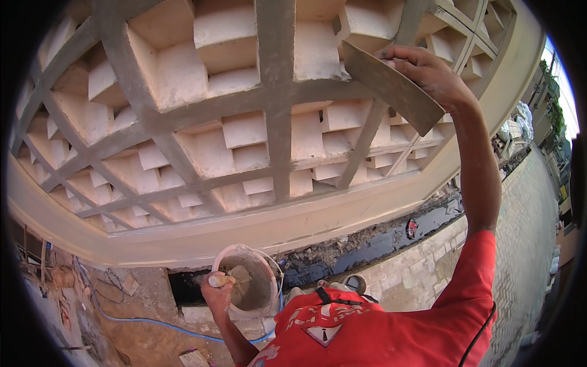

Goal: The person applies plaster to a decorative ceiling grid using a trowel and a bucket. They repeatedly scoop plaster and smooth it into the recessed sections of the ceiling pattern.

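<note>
My right hand (431, 72) is raised to the lattice wall (232, 55), fingers closed on the edge of a flat rectangular plastering trowel (391, 88). Its long grey-brown blade slants across a joint between the pale blocks; whether it touches the wall I cannot tell. Grey mortar (278, 128) coats many of the lattice strips. Low on the left, my left hand (215, 296) grips the light handle of a pointing trowel (240, 275). That trowel's blade is inside a round bucket (269, 269) with grey residue on its inner wall.
A pale ledge (293, 235) runs along the wall's base. Beneath it lies a dark trench (361, 254) beside brick paving (428, 263). A blue hose (153, 319) curves over the sandy ground near the bucket. Rubble lies at the left, and a paved street (526, 244) stretches away at the right.
</note>
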Tool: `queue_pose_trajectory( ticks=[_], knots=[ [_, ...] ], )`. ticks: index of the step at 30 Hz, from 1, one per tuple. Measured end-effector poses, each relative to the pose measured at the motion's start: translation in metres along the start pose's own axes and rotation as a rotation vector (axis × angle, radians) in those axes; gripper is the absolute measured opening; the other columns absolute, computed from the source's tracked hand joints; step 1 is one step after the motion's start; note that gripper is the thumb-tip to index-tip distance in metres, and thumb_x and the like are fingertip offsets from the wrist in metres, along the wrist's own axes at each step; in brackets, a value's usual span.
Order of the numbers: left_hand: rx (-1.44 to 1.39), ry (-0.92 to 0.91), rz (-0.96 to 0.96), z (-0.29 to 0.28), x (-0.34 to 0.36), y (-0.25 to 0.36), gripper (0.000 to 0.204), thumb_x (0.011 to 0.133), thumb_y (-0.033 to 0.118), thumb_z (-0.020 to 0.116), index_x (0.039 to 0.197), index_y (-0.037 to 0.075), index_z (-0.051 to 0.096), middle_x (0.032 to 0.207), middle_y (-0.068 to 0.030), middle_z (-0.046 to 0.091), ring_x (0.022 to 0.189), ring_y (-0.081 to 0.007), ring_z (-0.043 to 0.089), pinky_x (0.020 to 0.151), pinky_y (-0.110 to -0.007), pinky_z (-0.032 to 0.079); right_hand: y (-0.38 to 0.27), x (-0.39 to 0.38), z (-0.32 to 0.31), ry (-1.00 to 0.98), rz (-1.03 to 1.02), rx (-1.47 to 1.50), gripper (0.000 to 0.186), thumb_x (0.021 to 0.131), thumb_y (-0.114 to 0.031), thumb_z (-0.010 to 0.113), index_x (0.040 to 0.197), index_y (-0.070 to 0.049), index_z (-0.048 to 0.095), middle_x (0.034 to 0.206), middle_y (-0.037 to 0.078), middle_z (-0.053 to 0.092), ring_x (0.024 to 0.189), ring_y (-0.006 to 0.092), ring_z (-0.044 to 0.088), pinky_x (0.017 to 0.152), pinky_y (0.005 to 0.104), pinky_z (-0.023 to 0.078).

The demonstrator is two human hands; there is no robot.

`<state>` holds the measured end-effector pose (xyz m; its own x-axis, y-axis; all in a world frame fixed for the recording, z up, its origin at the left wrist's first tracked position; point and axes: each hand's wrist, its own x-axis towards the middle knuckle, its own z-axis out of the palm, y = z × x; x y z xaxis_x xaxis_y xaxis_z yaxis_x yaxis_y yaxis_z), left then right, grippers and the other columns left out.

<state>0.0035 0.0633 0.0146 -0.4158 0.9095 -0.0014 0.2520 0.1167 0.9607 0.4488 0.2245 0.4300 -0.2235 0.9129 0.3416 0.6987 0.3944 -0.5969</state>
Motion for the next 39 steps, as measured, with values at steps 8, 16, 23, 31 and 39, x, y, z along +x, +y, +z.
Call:
queue_pose_trajectory(
  ticks=[8,16,23,31,39],
  knots=[
    [0.01,0.031,-0.038,0.001,-0.003,0.008,0.031,0.061,0.0,0.077,0.089,0.002,0.063,0.081,-0.006,0.062,0.072,-0.0142,0.059,0.07,-0.029,0.05,-0.003,-0.018,0.004,0.156,0.019,0.197,0.034,0.098,-0.025,0.056,0.123,-0.002,0.06,0.098,0.005,0.065,0.087,0.0087,0.059,0.078,0.0244,0.049],
    [0.085,0.025,-0.022,0.003,0.007,0.014,0.031,0.061,0.0,0.077,0.088,0.002,0.064,0.08,-0.0068,0.063,0.073,-0.0158,0.061,0.071,-0.031,0.05,0.021,-0.087,0.091,0.323,-0.127,0.399,0.062,0.085,-0.011,0.067,0.142,-0.005,0.045,0.108,0.008,0.059,0.102,0.0168,0.058,0.084,0.0289,0.05],
    [0.135,0.008,0.002,0.001,0.01,0.026,0.031,0.061,0.001,0.078,0.089,0.001,0.064,0.081,-0.0084,0.065,0.073,-0.0161,0.061,0.072,-0.031,0.05,0.031,-0.044,0.16,0.613,-0.336,-0.309,0.062,0.076,-0.008,0.068,0.135,-0.003,0.049,0.093,0.012,0.051,0.079,0.0287,0.057,0.065,0.0393,0.05],
    [0.112,-0.015,0.022,-0.002,0.005,0.02,0.026,0.065,-0.002,0.07,0.09,-0.001,0.064,0.081,-0.0069,0.064,0.072,-0.0149,0.061,0.071,-0.03,0.05,0.039,-0.03,0.189,0.619,-0.25,-0.429,0.061,0.077,-0.01,0.067,0.135,-0.002,0.048,0.095,0.012,0.052,0.081,0.0292,0.058,0.065,0.0401,0.052],
    [0.149,-0.014,0.021,-0.011,0.006,0.009,0.026,0.065,-0.001,0.07,0.09,-0.001,0.064,0.08,-0.0072,0.064,0.072,-0.0151,0.061,0.071,-0.03,0.05,0.022,-0.036,0.152,0.744,-0.081,-0.352,0.057,0.078,-0.01,0.064,0.134,-0.003,0.051,0.09,0.012,0.051,0.077,0.0298,0.059,0.063,0.0399,0.05]
  ],
)
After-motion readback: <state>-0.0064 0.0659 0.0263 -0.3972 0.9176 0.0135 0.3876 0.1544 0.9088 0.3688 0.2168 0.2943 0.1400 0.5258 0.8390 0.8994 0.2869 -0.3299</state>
